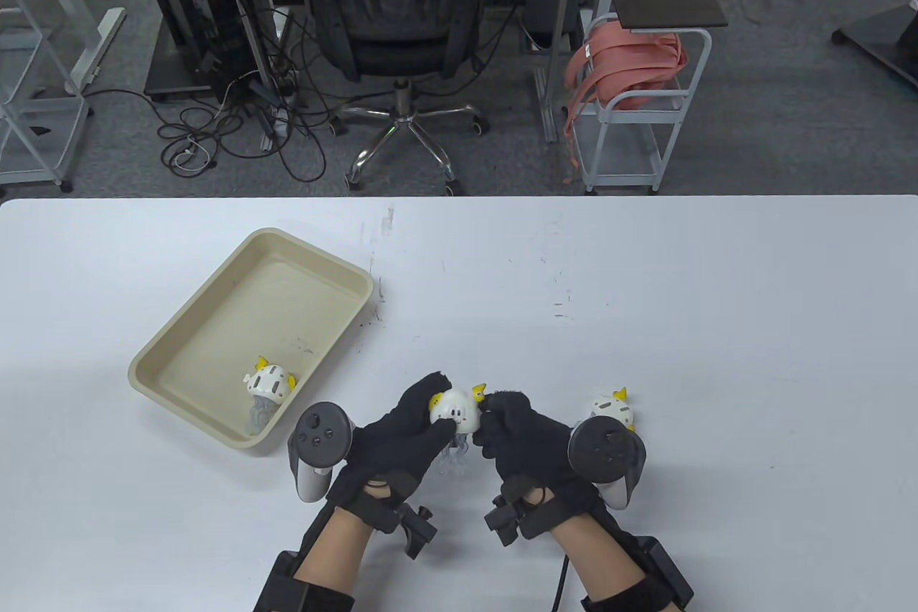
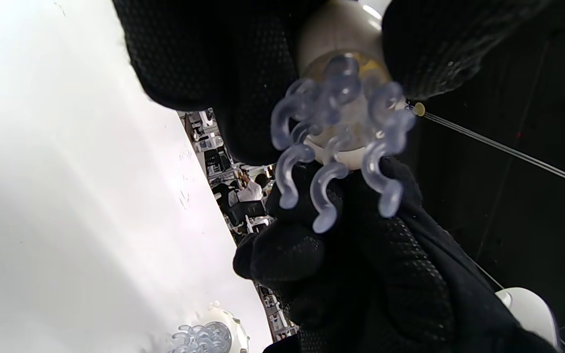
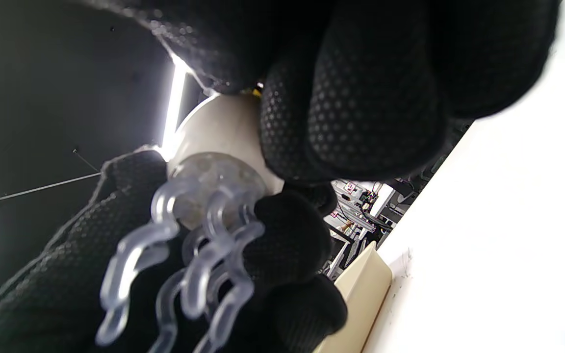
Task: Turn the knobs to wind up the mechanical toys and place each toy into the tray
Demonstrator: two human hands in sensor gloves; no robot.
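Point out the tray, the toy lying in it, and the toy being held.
tray [image 1: 188, 332], table view, left rim.
toy in the tray [image 1: 271, 382], table view, white body.
held toy [image 1: 453, 412], table view, white face.

Table view: high up, looking down over the flat white table and out to the room behind. Left wrist view: very close, tipped, looking up under the small white round toy with clear curly plastic legs. Right wrist view: just as close, facing the same toy from the other side. Shared by all three: that toy and the white table.
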